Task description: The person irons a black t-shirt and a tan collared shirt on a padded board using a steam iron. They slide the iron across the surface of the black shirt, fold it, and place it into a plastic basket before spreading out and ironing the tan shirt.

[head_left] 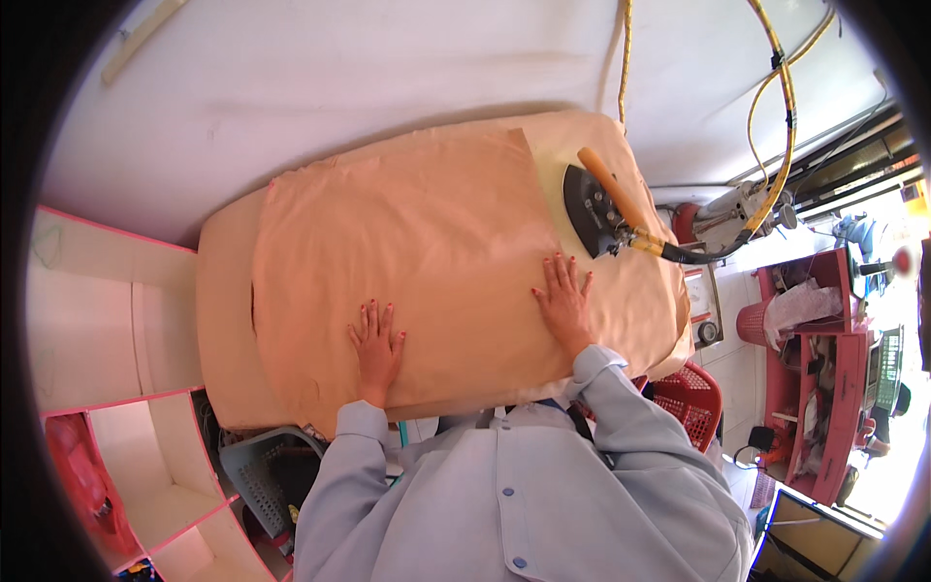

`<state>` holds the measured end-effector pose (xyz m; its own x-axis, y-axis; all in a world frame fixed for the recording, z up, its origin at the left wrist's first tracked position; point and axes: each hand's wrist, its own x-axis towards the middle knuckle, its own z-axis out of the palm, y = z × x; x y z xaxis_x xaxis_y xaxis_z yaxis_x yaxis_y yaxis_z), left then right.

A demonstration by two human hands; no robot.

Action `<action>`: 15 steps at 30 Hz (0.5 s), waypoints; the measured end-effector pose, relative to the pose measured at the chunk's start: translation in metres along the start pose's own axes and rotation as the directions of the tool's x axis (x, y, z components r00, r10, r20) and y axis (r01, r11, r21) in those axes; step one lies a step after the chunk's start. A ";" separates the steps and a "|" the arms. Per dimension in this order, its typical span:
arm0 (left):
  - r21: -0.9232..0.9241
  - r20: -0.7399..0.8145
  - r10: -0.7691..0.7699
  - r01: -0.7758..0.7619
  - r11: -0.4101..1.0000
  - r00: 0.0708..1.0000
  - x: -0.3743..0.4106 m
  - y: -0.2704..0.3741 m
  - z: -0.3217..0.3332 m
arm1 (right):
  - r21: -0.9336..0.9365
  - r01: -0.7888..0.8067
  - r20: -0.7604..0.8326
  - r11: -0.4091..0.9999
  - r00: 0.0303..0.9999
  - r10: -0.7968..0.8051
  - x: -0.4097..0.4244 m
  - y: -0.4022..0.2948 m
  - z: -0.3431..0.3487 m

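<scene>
Both hands lie palm down on an orange-tan cloth (pixel 451 240) that covers a padded ironing table. My left hand (pixel 377 349) rests near the front edge, left of the middle, with its fingers spread. Farther right, my right hand (pixel 564 305) also has its fingers apart and holds nothing. Just beyond its fingertips, a black gas or steam iron (pixel 584 211) with an orange handle sits at the table's right part, on a yellowish patch. A yellow hose (pixel 761 211) with black wrapping runs from the iron up to the right.
White cubbies with pink edges (pixel 167 538) stand at the left. Below the table's front edge are a grey plastic basket (pixel 265 473) and a red basket (pixel 687 400). A wall (pixel 364 65) rises behind the table. Pink desk units (pixel 822 400) stand at the far right.
</scene>
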<state>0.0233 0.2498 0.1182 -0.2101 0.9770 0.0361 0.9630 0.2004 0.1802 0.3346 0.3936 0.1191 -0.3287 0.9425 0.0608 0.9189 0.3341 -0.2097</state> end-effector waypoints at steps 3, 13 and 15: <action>-0.055 0.061 0.012 -0.008 0.998 0.998 -0.032 -0.006 -0.012 | -0.012 0.157 0.055 0.987 0.986 -0.157 -0.038 0.016 -0.002; -0.092 0.038 -0.138 0.141 0.986 0.990 -0.104 0.004 -0.003 | 0.026 0.386 -0.120 0.922 0.917 -0.380 -0.023 0.095 -0.036; -0.145 0.032 -0.204 0.206 0.968 0.978 -0.120 0.015 0.000 | 0.015 0.338 -0.281 0.941 0.905 -0.320 0.032 0.100 -0.057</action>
<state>0.0626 0.1354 0.1170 -0.3965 0.9175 -0.0327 0.8642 0.3850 0.3240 0.4287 0.4577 0.1560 -0.5302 0.7493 0.3968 0.7506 0.6324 -0.1915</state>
